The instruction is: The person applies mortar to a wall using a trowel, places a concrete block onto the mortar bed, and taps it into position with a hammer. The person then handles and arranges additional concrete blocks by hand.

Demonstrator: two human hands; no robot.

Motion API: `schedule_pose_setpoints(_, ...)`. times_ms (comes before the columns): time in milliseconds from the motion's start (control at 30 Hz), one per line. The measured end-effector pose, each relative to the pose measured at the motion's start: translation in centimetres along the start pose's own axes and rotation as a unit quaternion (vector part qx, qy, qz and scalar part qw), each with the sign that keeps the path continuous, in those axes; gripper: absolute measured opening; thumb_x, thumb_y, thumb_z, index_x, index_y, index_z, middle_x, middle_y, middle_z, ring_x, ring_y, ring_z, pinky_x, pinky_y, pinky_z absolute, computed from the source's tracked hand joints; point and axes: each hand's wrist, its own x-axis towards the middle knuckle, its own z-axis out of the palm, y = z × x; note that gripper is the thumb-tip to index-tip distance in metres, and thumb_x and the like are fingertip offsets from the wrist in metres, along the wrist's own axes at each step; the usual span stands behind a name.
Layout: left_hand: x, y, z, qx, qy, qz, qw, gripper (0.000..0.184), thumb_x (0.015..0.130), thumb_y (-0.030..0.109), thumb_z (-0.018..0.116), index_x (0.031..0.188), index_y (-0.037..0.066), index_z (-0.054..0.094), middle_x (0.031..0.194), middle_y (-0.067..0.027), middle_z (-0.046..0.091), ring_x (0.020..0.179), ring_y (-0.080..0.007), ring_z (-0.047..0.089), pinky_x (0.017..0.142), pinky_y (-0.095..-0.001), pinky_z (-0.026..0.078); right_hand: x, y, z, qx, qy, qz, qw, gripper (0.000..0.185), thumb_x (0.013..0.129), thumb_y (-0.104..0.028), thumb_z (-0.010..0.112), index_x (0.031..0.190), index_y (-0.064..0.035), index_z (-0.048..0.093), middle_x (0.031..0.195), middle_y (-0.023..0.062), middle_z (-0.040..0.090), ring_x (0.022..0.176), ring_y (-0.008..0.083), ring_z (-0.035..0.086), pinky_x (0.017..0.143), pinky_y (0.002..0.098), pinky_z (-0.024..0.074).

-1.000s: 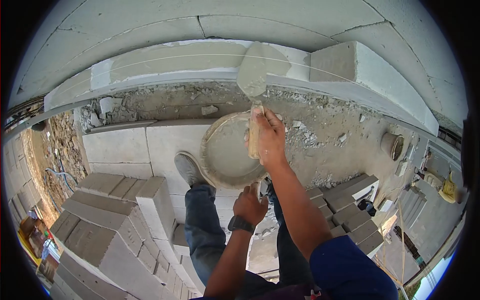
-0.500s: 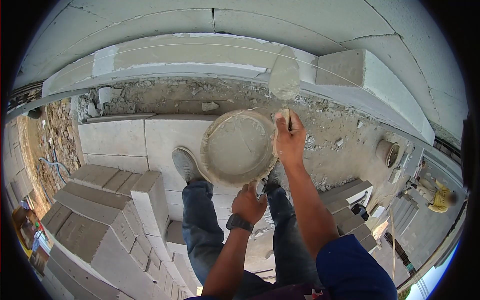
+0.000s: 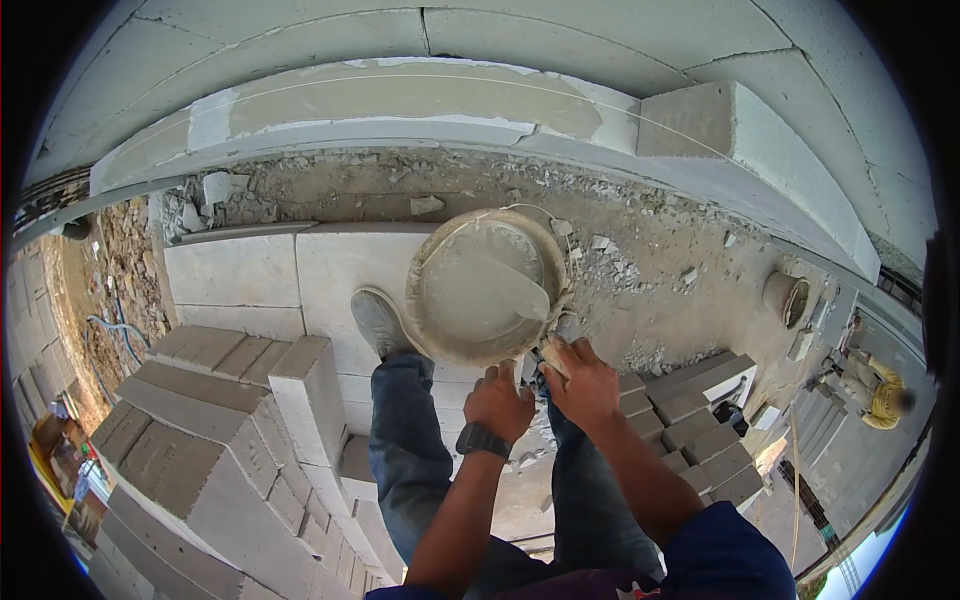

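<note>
A round bucket of wet grey mortar stands between my feet. My left hand, with a watch at the wrist, is closed at its near rim; the fingertips are partly hidden. My right hand grips the handle of a trowel just beside it, at the near right rim. The trowel's blade, coated with mortar, lies over the mortar inside the bucket. Beyond the bucket, a smooth layer of mortar covers the top of a low block wall.
A string line runs along the wall, where one block sits at the right. Block stacks rise at the left, with more blocks at the right. Rubble and a small bucket lie on the ground. Another person is at far right.
My right hand has brought the trowel back from the wall, down and toward me, into the bucket. Mortar now covers more of the wall top toward the right block. My left hand stays at the rim.
</note>
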Motion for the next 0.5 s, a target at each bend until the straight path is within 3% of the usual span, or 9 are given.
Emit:
schedule_pose_setpoints(100,-0.1,-0.1,0.4,0.009,0.005,-0.001,1.0,0.048,0.084,0.023,0.075,0.126,0.005,0.062,0.114,-0.0223,0.07,0.098,-0.0408,0.07,0.083,-0.0497,0.057,3.6,-1.0,4.5,-0.051,-0.1,0.065,0.992,0.041,0.091,-0.025,0.069,0.128,-0.0068,0.063,0.114,0.0203,0.064,0.094,0.0374,0.073,0.076,0.0489,0.0604)
schedule_pose_setpoints(200,0.4,0.3,0.6,0.009,0.013,-0.016,1.0,0.044,0.083,0.021,0.075,0.122,0.004,0.063,0.107,-0.0214,0.072,0.095,-0.0409,0.071,0.08,-0.0495,0.058,7.3,-2.1,7.1,-0.036,-0.151,0.045,0.987,0.047,0.092,-0.027,0.069,0.132,-0.0042,0.061,0.119,0.0219,0.064,0.102,0.0399,0.07,0.086,0.0505,0.057)
schedule_pose_setpoints(300,0.1,-0.3,1.0,0.008,0.032,-0.005,0.999,0.039,0.082,0.019,0.072,0.117,0.005,0.065,0.101,-0.0192,0.073,0.093,-0.0397,0.072,0.08,-0.049,0.058,5.6,-1.0,3.8,0.06,-0.127,0.037,0.989,0.039,0.091,-0.024,0.067,0.122,-0.0009,0.063,0.112,0.0225,0.067,0.098,0.0414,0.071,0.082,0.0499,0.0585)
schedule_pose_setpoints(400,0.1,-1.1,1.8,-0.006,0.025,0.015,1.0,0.034,0.081,0.017,0.07,0.113,0.006,0.066,0.102,-0.0181,0.073,0.092,-0.039,0.072,0.079,-0.0486,0.058,2.0,3.2,1.8,0.159,-0.035,-0.018,0.987,0.042,0.09,-0.023,0.068,0.123,0.0022,0.064,0.108,0.0239,0.07,0.098,0.0435,0.07,0.084,0.0507,0.0569)
schedule_pose_setpoints(500,0.2,-0.5,1.3,-0.006,0.02,0.001,1.0,0.032,0.081,0.017,0.069,0.11,0.007,0.067,0.102,-0.0169,0.073,0.091,-0.0385,0.072,0.079,-0.0484,0.058,-0.6,5.5,-3.0,0.214,-0.033,-0.03,0.976,0.047,0.089,-0.02,0.073,0.129,0.004,0.063,0.106,0.0243,0.071,0.094,0.0402,0.071,0.083,0.0457,0.0564)
